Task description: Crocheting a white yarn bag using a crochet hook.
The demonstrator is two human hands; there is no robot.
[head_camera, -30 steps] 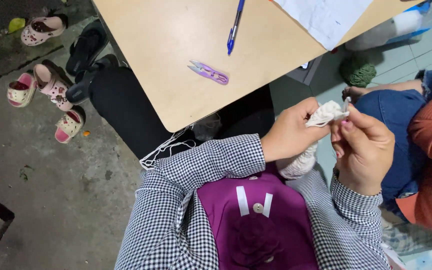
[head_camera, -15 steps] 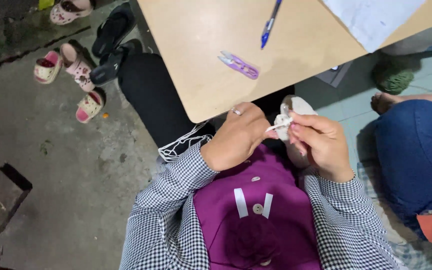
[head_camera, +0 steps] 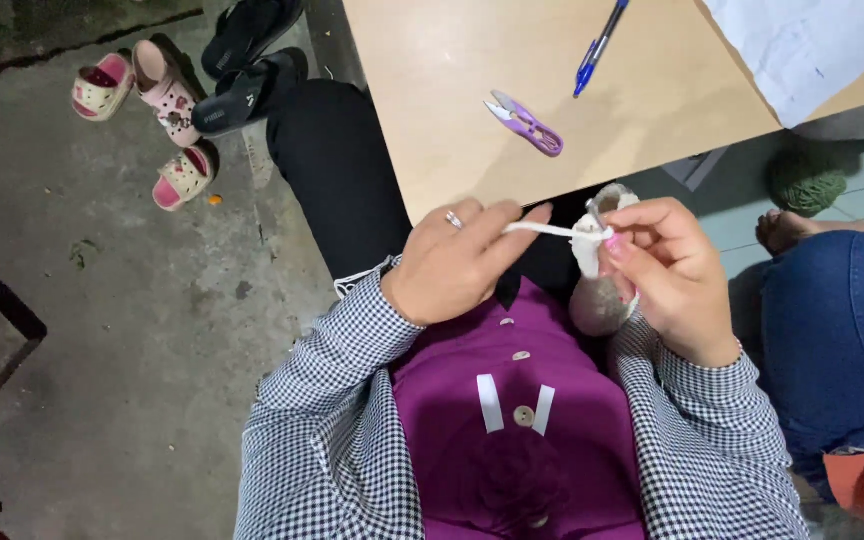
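Your left hand (head_camera: 457, 265) pinches one end of a white strip (head_camera: 550, 230) between thumb and forefinger, its fingers closed narrowly on it. Your right hand (head_camera: 674, 275) grips the other end together with a small white, rounded piece (head_camera: 602, 290) — fingers curled tight around it. The strip runs taut between both hands, just below the edge of the wooden table (head_camera: 452, 150), above your purple top. On the table lie purple thread snips (head_camera: 524, 122), a blue pen (head_camera: 599, 48) and a white sheet (head_camera: 802, 45). Small pink sandals (head_camera: 157, 100) sit on the concrete floor — well apart from your hands.
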